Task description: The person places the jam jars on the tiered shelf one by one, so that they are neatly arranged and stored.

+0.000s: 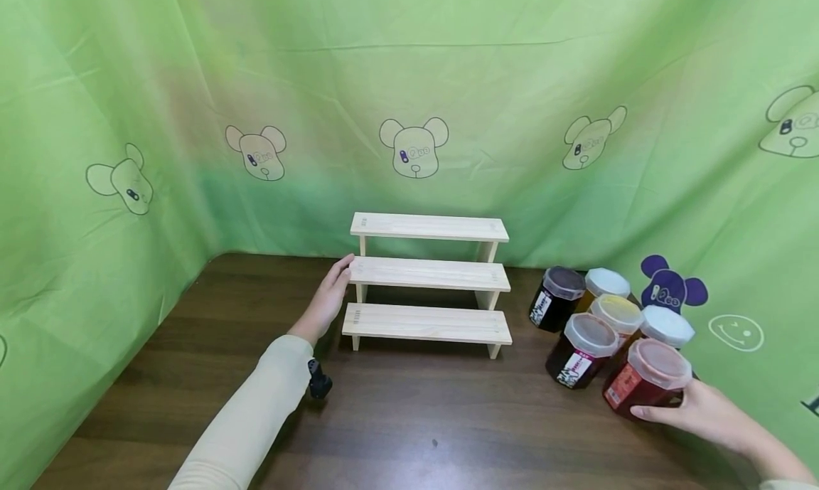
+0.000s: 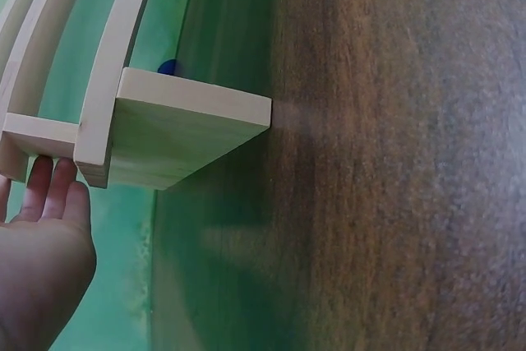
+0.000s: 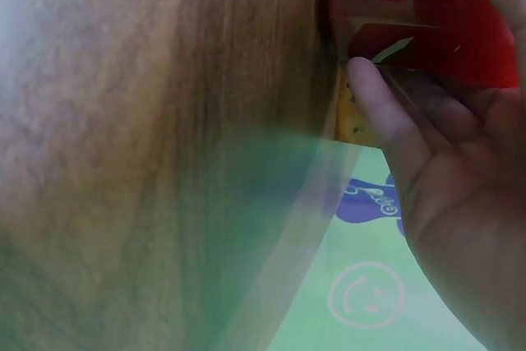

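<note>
A pale wooden three-step display stand (image 1: 430, 272) stands on the table. My left hand (image 1: 329, 298) is at the left end of its middle step. In the left wrist view that hand (image 2: 45, 240) has its fingers (image 2: 62, 187) fairly straight against the stand's end, with the thumb hidden. At the right, my right hand (image 1: 707, 412) grips a red jar (image 1: 646, 380) with a translucent lid, thumb at the front and fingers behind. The right wrist view shows the thumb (image 3: 382, 104) near the base of the red jar (image 3: 436, 14).
Beside the red jar several lidded jars cluster: a dark one (image 1: 557, 298), a dark purple one (image 1: 582, 351), and others with white or yellow lids (image 1: 616, 312). A green printed cloth (image 1: 307, 84) hangs behind and at the sides of the brown table (image 1: 384, 412).
</note>
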The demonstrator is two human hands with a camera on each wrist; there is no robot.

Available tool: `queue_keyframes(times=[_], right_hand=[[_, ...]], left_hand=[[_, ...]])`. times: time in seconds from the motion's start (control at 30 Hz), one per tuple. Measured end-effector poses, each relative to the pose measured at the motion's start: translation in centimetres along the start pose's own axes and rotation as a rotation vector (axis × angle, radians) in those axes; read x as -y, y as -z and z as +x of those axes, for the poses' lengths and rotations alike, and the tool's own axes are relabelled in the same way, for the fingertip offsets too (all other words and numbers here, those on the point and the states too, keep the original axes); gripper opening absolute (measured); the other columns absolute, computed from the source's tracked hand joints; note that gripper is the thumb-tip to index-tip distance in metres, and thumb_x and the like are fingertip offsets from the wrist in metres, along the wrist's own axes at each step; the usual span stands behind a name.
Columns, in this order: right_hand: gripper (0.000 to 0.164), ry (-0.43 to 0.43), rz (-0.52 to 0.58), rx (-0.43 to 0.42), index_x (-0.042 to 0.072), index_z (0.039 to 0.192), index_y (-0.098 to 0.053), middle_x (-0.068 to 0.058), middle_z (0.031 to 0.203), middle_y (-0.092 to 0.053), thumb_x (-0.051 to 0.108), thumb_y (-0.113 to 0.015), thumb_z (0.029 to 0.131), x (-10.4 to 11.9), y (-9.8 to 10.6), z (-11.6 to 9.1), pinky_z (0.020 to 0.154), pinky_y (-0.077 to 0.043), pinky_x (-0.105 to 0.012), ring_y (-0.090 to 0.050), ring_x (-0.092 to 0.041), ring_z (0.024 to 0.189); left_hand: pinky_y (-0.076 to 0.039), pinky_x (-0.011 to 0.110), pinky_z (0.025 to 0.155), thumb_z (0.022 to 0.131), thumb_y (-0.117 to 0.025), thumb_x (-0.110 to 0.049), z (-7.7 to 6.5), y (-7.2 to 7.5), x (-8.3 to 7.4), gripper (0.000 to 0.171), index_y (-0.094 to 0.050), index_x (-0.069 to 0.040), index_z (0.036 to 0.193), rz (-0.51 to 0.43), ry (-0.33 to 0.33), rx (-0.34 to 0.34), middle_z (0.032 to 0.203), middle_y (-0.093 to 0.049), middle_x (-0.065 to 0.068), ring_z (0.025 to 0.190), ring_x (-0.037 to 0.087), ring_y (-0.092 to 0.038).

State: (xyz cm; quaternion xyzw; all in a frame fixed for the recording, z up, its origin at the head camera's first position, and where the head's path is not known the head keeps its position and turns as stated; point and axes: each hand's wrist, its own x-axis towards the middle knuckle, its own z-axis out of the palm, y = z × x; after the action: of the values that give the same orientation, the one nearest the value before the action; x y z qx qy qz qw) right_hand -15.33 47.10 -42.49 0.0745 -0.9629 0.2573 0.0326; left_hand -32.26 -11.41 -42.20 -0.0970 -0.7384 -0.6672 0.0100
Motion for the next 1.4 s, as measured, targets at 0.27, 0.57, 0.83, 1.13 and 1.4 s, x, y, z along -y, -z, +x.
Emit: queue_keyframes(times=[0.27, 0.57, 0.83, 1.13, 1.4], right_hand=[[0.065, 0.015, -0.031, -0.032, -0.008, 0.127, -0.055, -0.03, 0.11, -0.067, 0.024, -0.086, 0.079, 0.5, 0.7, 0.0, 0.069, -0.053, -0.035, -0.064, -0.016, 0.094], [0.064, 0.037, -0.061, -0.117, -0.002, 0.125, -0.059, -0.029, 0.109, -0.067, 0.026, -0.089, 0.075, 1.6, 2.1, 0.0, 0.066, -0.048, -0.026, -0.051, 0.01, 0.087], [0.067, 0.047, -0.072, -0.169, -0.002, 0.125, -0.059, -0.031, 0.108, -0.066, 0.026, -0.09, 0.073, 3.2, 3.3, 0.3, 0.063, -0.047, -0.025, -0.054, 0.005, 0.088], [0.067, 0.075, -0.022, -0.229, -0.001, 0.125, -0.055, -0.018, 0.1, -0.068, 0.022, -0.09, 0.073, 4.8, 4.6, 1.1, 0.062, -0.044, -0.014, -0.049, 0.016, 0.085], [0.053, 0.08, 0.007, -0.247, -0.002, 0.117, -0.061, 0.035, 0.093, -0.055, 0.019, -0.088, 0.076, 6.1, 5.5, 1.3, 0.066, -0.04, -0.005, -0.049, 0.019, 0.087]], left_hand=[[-0.026, 0.049, 0.118, 0.111, -0.032, -0.023, 0.1, 0.0, 0.1, 0.046, -0.032, -0.016, 0.157, -0.022, 0.004, 0.006, 0.159, -0.03, 0.013, 0.145, 0.028, -0.029], [-0.026, 0.048, 0.118, 0.112, -0.031, -0.022, 0.0, 0.0, 0.0, 0.047, -0.03, -0.014, 0.158, -0.027, 0.003, 0.013, 0.159, -0.03, 0.014, 0.145, 0.029, -0.029], [-0.025, 0.05, 0.118, 0.111, -0.031, -0.019, 0.2, -0.1, 0.0, 0.047, -0.03, -0.012, 0.158, -0.036, -0.002, 0.014, 0.158, -0.03, 0.017, 0.145, 0.031, -0.03], [-0.026, 0.05, 0.117, 0.111, -0.031, -0.019, 0.0, -0.2, -0.2, 0.047, -0.03, -0.012, 0.157, -0.018, -0.004, 0.006, 0.158, -0.031, 0.016, 0.144, 0.031, -0.03], [-0.028, 0.047, 0.117, 0.112, -0.032, -0.02, 0.0, -0.2, -0.2, 0.047, -0.03, -0.011, 0.158, 0.003, -0.013, -0.002, 0.158, -0.031, 0.016, 0.144, 0.03, -0.032]])
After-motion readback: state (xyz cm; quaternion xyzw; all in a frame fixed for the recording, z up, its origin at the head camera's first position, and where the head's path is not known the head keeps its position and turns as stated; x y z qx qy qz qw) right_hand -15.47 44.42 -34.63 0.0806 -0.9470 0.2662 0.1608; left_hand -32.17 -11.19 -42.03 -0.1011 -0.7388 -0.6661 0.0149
